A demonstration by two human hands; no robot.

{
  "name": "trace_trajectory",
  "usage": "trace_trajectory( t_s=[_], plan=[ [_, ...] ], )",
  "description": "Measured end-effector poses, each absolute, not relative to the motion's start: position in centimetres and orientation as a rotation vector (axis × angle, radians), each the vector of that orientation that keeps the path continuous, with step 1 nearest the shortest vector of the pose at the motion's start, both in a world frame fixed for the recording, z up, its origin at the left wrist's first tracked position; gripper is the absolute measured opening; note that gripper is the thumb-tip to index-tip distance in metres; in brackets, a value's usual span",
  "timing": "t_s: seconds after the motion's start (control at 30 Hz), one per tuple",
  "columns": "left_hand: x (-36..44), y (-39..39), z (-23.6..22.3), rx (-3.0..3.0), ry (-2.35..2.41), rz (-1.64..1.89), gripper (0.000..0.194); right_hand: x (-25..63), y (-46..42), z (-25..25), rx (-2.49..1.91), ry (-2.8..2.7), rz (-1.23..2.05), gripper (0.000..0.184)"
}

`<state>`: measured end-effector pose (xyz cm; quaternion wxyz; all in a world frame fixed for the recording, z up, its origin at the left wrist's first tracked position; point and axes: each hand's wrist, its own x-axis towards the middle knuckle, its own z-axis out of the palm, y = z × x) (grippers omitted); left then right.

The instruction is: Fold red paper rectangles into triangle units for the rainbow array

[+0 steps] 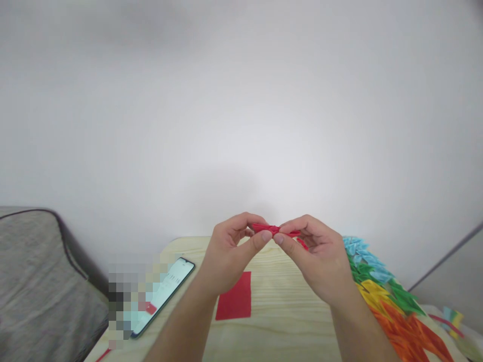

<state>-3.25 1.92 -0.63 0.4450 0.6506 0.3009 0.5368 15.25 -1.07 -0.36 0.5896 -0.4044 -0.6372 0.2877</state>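
Between both hands, above the far part of the table, is a small folded piece of red paper (pixel 274 230). My left hand (pixel 236 246) pinches its left end between thumb and fingers. The right end is gripped the same way by my right hand (pixel 313 246), and the two thumbs nearly meet at the middle. Another bit of red shows just under the right fingers; I cannot tell whether it belongs to the same piece. On the tabletop below my left wrist lies a flat sheet of red paper (pixel 237 299), partly covered by the arm.
A phone (pixel 169 291) with a lit screen lies at the table's left, partly pixelated. Along the right edge are heaped folded papers in light blue (pixel 364 256), green, yellow (pixel 377 296) and orange (pixel 411 332). A grey cushion-like object (pixel 41 281) stands left; a white wall (pixel 241 125) rises behind.
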Motion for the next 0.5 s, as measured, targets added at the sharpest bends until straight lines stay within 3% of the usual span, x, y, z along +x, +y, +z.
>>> trace_trajectory(
  t_s=[0.1,0.23,0.5],
  plan=[
    [-3.39,1.94,-0.68,1.64,0.766,1.354,0.013,15.16,-1.18,-0.23,-0.93,-1.453,0.695,0.012],
    [-3.23,1.78,-0.45,1.646,0.764,1.37,0.01,15.15,-1.25,-0.01,-0.926,-1.384,0.817,0.031],
    [-2.97,1.88,-0.7,1.619,0.733,1.363,0.012,15.72,-0.6,-0.38,-0.981,-1.473,0.796,0.014]
  ],
)
